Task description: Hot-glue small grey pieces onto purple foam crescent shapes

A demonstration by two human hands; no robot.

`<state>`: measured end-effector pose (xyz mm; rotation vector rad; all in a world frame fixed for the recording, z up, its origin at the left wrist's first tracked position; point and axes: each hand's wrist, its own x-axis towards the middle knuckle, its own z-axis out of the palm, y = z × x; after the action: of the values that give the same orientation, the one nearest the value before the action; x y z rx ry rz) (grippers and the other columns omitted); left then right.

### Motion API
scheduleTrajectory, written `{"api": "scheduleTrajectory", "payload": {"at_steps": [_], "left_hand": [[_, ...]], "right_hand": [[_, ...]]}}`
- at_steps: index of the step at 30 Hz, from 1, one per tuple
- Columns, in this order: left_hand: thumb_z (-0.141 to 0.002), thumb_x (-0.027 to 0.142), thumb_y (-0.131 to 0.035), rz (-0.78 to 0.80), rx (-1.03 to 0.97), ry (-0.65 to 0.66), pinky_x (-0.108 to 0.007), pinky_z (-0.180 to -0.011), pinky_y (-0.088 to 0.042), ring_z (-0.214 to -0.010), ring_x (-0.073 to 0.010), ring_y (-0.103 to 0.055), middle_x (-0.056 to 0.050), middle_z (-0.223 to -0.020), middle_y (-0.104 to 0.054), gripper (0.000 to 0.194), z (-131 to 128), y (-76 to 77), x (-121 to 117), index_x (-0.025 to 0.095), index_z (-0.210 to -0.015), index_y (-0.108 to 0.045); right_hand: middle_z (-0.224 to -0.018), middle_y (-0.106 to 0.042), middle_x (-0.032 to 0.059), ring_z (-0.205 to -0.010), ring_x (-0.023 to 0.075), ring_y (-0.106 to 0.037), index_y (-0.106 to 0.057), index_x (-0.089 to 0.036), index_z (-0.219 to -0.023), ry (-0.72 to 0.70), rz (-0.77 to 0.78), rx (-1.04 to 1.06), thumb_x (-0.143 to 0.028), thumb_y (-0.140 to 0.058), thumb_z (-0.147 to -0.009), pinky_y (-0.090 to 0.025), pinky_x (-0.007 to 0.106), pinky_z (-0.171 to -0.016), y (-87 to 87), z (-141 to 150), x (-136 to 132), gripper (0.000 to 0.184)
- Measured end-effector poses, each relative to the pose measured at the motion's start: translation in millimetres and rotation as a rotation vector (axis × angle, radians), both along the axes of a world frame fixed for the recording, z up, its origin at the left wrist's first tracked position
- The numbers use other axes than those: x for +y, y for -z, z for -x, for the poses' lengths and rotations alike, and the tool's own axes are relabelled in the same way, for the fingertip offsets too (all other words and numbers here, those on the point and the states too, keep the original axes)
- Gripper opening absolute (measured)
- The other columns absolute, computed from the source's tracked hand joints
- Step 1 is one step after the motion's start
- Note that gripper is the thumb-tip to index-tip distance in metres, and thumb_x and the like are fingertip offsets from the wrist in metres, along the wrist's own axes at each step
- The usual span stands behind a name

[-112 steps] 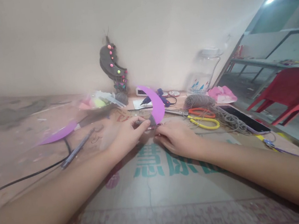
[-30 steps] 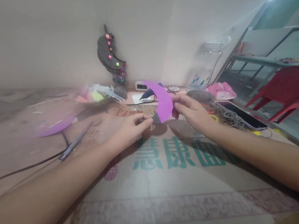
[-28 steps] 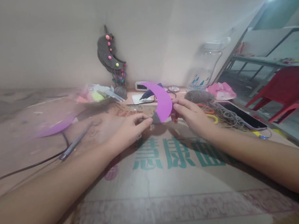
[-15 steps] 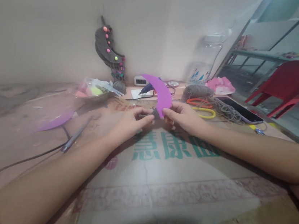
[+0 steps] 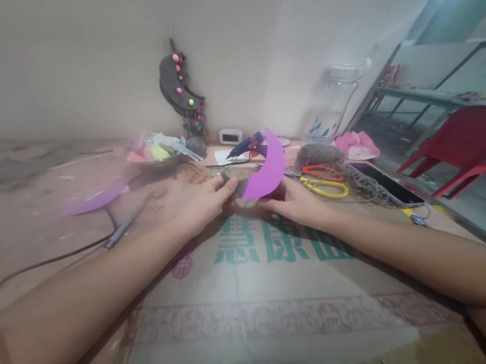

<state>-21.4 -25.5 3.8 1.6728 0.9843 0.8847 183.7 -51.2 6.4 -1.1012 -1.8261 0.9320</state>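
A purple crescent cutout [image 5: 270, 170] is held up over the printed cardboard [image 5: 198, 323], its free tip pointing upward. Dark grey yarn [image 5: 240, 188] is wrapped round its lower left end. My left hand [image 5: 210, 203] is closed at that end, thumb and fingers pinching the yarn; the strand itself is hard to see. From the right, my right hand [image 5: 294, 202] grips the crescent's lower edge, its fingers partly hidden behind the cutout.
Behind stand a blue glue gun [image 5: 247, 145], a small clock [image 5: 231, 136] and a plastic jug [image 5: 331, 106]. Scissors [image 5: 325, 186], grey yarn [image 5: 319, 155] and a phone [image 5: 387, 182] lie right. Left are a pen [image 5: 128, 222], a cable [image 5: 53, 258] and a bowl [image 5: 151, 158]. A decorated crescent [image 5: 175, 84] hangs behind.
The purple crescent has turned clockwise, its free tip swinging from upper left to upper right. My left hand has shifted slightly left, and my right hand has moved lower under the cutout.
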Motion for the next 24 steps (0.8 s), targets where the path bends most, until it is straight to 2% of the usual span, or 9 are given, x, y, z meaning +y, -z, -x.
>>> {"api": "scheduleTrajectory", "payload": {"at_steps": [2,4,8,10,12,14,17,20,24], "left_hand": [[-0.084,0.06,-0.048,0.008,-0.015,0.052,-0.023,-0.049,-0.034,-0.049,-0.0095,-0.043,0.003,-0.057,-0.048,0.044,-0.3,-0.4,0.0,0.018,-0.068,-0.045],[-0.085,0.057,-0.05,0.001,-0.001,0.139,-0.022,-0.051,-0.034,-0.052,-0.0089,-0.044,0.003,-0.059,-0.049,0.043,-0.3,-0.9,-0.3,0.018,-0.068,-0.046],[-0.086,0.055,-0.05,-0.028,0.044,0.22,-0.022,-0.053,-0.035,-0.054,-0.0089,-0.047,0.003,-0.06,-0.051,0.041,0.5,-1.0,-0.4,0.017,-0.071,-0.049],[-0.086,0.055,-0.05,-0.032,0.049,0.22,-0.022,-0.052,-0.035,-0.053,-0.009,-0.048,0.003,-0.06,-0.052,0.041,1.0,-0.5,0.0,0.017,-0.071,-0.048],[-0.085,0.056,-0.051,-0.027,0.051,0.216,-0.022,-0.05,-0.035,-0.053,-0.0092,-0.048,0.002,-0.06,-0.053,0.041,1.2,0.1,0.4,0.017,-0.071,-0.048],[-0.084,0.057,-0.052,-0.011,0.047,0.213,-0.022,-0.049,-0.035,-0.053,-0.0095,-0.049,0.001,-0.062,-0.055,0.041,1.1,0.3,0.3,0.017,-0.072,-0.049],[-0.083,0.057,-0.053,0.006,0.035,0.217,-0.021,-0.048,-0.034,-0.052,-0.0091,-0.049,0.002,-0.062,-0.054,0.041,0.8,-0.4,-0.5,0.017,-0.073,-0.05],[-0.083,0.056,-0.053,0.007,0.036,0.22,-0.021,-0.047,-0.034,-0.051,-0.0083,-0.046,0.002,-0.061,-0.052,0.041,0.6,-1.4,-1.0,0.017,-0.073,-0.049],[-0.083,0.057,-0.052,-0.004,0.06,0.222,-0.021,-0.047,-0.033,-0.051,-0.0085,-0.045,0.002,-0.061,-0.051,0.041,0.7,-1.8,-0.4,0.017,-0.074,-0.05]], "right_hand": [[-0.105,-0.067,0.0076,-0.091,0.0202,-0.064,-0.054,-0.018,-0.112,0.071,-0.084,0.04,-0.019,-0.064,-0.073,-0.054,0.033,-0.073,1.6,-3.2,4.8,0.041],[-0.115,-0.064,0.009,-0.105,0.0221,-0.062,-0.053,-0.02,-0.113,0.1,-0.167,0.065,-0.02,-0.064,-0.074,-0.053,0.036,-0.083,1.2,-6.6,9.0,0.041],[-0.126,-0.059,0.0105,-0.122,0.0246,-0.053,-0.049,-0.024,-0.122,-0.116,-0.168,0.156,-0.03,-0.067,-0.077,-0.051,0.04,-0.09,-2.0,-8.4,10.2,0.049],[-0.122,-0.061,0.0111,-0.117,0.025,-0.056,-0.048,-0.025,-0.124,-0.199,-0.1,0.172,-0.032,-0.068,-0.078,-0.053,0.04,-0.086,-2.2,-7.3,8.1,0.051],[-0.114,-0.065,0.0107,-0.106,0.0242,-0.062,-0.049,-0.024,-0.124,-0.212,-0.043,0.164,-0.033,-0.069,-0.077,-0.055,0.037,-0.079,-0.7,-7.1,6.5,0.051],[-0.101,-0.068,0.0085,-0.091,0.021,-0.066,-0.053,-0.022,-0.119,-0.18,0.003,0.164,-0.034,-0.07,-0.077,-0.054,0.033,-0.071,2.1,-8.4,6.7,0.046],[-0.088,-0.068,0.0046,-0.073,0.0153,-0.065,-0.063,-0.019,-0.104,-0.098,0.028,0.166,-0.035,-0.071,-0.075,-0.051,0.028,-0.065,6.5,-11.6,8.9,0.033],[-0.085,-0.069,0.0033,-0.068,0.0132,-0.062,-0.067,-0.018,-0.089,-0.03,0.028,0.152,-0.035,-0.073,-0.073,-0.049,0.026,-0.063,7.2,-12.2,9.4,0.024],[-0.079,-0.069,0.0023,-0.064,0.0118,-0.06,-0.066,-0.017,-0.081,0.038,0.067,0.144,-0.038,-0.072,-0.074,-0.047,0.024,-0.06,2.9,-8.1,6.7,0.023]]}}
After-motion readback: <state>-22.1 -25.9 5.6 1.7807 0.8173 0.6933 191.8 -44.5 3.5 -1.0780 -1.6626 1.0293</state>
